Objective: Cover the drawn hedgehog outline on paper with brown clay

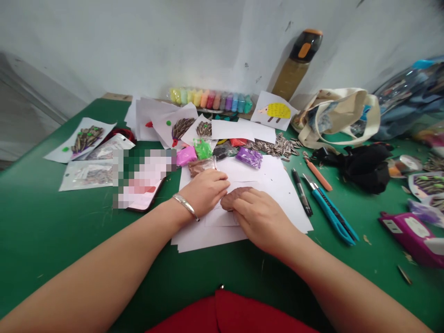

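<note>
A flattened brown lump of modelling clay (229, 199) lies on a small sheet of paper (218, 219) in the middle of the table. My right hand (258, 210) is closed over the clay's right side, its curled fingers pressing on the surface. Part of the clay is hidden under those fingers. My left hand (204, 192), with a silver bangle at the wrist, rests flat on the paper at the clay's left, fingers stretched out. Beneath is a stack of larger white sheets (277, 185). Just beyond my left hand sits a packet of brown clay (197, 166).
Pink (186, 156), green (203, 149) and purple clay packets (250, 157) lie behind the paper, near sunflower seeds (280, 145). A phone (145, 185) is at left. On the right are a pen (301, 192), a blue cutter (333, 215) and a purple device (412, 236). A bottle (294, 69) stands behind.
</note>
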Motion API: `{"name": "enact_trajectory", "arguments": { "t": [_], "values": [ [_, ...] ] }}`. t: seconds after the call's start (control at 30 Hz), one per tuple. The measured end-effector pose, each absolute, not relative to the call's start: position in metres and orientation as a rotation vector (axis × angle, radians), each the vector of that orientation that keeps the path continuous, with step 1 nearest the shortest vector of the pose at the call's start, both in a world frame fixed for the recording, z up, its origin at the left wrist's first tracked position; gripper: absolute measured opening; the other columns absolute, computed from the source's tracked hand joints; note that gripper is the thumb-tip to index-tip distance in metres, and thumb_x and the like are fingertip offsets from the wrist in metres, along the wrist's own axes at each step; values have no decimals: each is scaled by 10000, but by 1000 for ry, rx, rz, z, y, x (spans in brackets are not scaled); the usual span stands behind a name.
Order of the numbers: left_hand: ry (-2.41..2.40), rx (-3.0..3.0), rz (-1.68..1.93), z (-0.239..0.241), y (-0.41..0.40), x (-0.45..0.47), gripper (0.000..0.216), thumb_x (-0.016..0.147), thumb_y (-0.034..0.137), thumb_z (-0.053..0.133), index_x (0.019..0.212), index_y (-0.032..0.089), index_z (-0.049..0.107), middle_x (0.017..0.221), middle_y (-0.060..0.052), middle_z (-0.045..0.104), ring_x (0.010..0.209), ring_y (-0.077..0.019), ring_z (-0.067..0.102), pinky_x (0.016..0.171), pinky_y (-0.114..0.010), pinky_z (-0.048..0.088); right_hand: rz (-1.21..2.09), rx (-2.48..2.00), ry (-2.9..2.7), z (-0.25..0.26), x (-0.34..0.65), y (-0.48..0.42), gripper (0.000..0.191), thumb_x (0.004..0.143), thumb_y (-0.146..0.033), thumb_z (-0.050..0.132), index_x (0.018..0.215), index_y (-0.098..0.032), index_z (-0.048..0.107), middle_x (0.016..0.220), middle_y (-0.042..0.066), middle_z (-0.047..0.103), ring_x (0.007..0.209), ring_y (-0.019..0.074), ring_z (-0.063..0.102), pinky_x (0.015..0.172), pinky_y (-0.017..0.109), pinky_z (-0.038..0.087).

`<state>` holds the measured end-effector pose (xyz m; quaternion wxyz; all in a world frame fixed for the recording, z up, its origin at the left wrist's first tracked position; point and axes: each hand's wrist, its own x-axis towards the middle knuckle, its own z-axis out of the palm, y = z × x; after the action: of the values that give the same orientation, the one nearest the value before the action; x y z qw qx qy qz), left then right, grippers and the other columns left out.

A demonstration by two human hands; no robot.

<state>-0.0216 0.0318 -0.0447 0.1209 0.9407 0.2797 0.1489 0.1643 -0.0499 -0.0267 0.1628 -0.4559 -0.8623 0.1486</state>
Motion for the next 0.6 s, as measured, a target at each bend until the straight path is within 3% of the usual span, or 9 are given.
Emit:
{"name": "enact_trajectory", "arguments": {
  "t": [0.6],
  "values": [
    [773,2794,454,-45,34,-22,248,947,178,404,927,140,648,966,-114,621,918,-227,545,865,-383,433,541,-1219,-2384,-21,173,-42,319,879,-45,462,1034,-228,672,1104,21,706,1026,180,615,927,357,437]
  ]
}}
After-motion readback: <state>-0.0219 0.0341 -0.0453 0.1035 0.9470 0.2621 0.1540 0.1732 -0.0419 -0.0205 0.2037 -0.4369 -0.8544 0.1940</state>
